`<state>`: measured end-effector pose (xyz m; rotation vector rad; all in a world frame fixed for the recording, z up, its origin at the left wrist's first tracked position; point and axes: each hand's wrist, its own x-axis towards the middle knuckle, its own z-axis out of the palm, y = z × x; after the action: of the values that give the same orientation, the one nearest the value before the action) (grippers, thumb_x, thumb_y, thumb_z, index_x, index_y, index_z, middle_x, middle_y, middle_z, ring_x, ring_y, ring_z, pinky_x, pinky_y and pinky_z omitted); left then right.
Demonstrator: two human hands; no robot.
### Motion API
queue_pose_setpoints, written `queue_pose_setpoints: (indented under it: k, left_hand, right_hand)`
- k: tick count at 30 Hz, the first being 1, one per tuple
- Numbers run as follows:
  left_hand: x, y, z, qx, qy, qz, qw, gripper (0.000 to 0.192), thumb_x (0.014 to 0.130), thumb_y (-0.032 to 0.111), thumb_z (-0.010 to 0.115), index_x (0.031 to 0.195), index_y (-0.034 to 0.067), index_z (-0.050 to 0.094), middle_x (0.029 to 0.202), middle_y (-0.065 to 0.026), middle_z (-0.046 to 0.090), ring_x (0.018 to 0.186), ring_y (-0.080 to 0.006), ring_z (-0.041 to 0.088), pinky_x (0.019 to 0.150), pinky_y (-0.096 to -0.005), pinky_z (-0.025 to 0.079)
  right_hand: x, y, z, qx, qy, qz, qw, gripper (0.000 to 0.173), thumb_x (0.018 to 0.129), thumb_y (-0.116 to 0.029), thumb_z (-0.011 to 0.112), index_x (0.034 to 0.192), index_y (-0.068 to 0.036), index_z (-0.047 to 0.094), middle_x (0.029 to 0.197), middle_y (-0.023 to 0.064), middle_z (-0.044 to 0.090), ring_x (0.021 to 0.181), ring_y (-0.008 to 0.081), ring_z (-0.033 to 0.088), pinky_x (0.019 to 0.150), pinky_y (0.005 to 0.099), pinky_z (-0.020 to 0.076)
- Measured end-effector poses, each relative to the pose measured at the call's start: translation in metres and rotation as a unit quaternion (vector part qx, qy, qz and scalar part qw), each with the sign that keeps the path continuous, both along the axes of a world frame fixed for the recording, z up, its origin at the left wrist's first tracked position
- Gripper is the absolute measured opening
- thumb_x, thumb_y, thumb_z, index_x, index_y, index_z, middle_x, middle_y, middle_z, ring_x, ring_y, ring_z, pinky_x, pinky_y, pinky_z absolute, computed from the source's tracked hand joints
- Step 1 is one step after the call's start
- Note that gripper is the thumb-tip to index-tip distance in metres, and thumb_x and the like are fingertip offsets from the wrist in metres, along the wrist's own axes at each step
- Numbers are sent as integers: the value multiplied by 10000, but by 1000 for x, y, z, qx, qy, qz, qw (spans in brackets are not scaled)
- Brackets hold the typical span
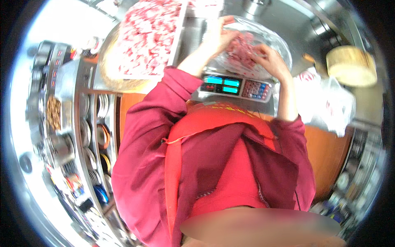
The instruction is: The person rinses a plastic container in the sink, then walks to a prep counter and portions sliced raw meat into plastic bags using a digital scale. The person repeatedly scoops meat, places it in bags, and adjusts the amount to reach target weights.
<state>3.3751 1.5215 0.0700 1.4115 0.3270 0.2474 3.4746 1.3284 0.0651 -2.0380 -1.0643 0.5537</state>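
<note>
A clear plastic bag (262, 34) with pieces of raw red meat (239, 54) inside lies on a digital scale (236, 88), whose display is lit. My left hand (223, 37) is at the upper left of the meat, its fingertips at the bag and the meat's edge. On the right side, my right hand (268, 57) has its bent fingers against the meat; whether it pinches a piece is too blurred to tell. To the left, a white tray (175, 46) is heaped with chopped raw meat (151, 34).
The meat tray rests over a round wooden board (108, 61). White plastic bags (324, 98) lie right of the scale, below a round wooden block (351, 66). A metal container (256, 6) stands at the back. Shelves with stacked plates (103, 105) are at left.
</note>
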Motion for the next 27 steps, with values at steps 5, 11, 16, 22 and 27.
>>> queue_pose_setpoints:
  k: [5, 11, 16, 22, 27]
  left_hand:
    - [-38, 7, 39, 121, -192, 11, 974, 450, 845, 47, 638, 1263, 21, 474, 1154, -120, 593, 861, -164, 638, 739, -271, 526]
    - [-122, 83, 63, 158, -191, 227, 942, 417, 833, -6, 637, 1227, 13, 499, 1128, -154, 594, 959, -170, 612, 819, -285, 527]
    - [-175, 107, 41, 154, -154, 288, 933, 413, 884, 21, 611, 1270, -5, 468, 1122, -133, 595, 1004, -237, 625, 824, -308, 522]
    - [-217, 125, 14, 161, -138, 323, 922, 386, 884, 5, 605, 1249, 25, 480, 1140, -140, 591, 1009, -185, 603, 834, -287, 517]
    - [-216, 125, 13, 198, -131, 340, 910, 388, 874, 8, 623, 1238, 18, 488, 1141, -132, 592, 1016, -179, 596, 848, -290, 509]
  right_hand:
    - [-5, 6, 23, 152, 179, 6, 972, 297, 895, -105, 590, 1173, -4, 564, 1072, 97, 649, 938, 146, 635, 767, 277, 514]
    - [34, 23, 40, 204, 80, 17, 975, 234, 915, -152, 568, 1097, -5, 586, 991, 71, 662, 875, 143, 641, 764, 266, 514]
    - [51, 52, -11, -182, -135, 37, 973, 315, 850, -93, 551, 1157, -25, 571, 1044, 146, 656, 991, 255, 634, 878, 362, 493]
    - [64, 31, -53, -102, -254, -91, 957, 568, 773, 18, 503, 1331, -85, 469, 1318, 168, 517, 1145, 338, 551, 988, 393, 428]
    - [49, 29, -14, -34, -133, -10, 991, 390, 826, -30, 510, 1213, -27, 563, 1147, 159, 629, 1072, 273, 598, 923, 359, 470]
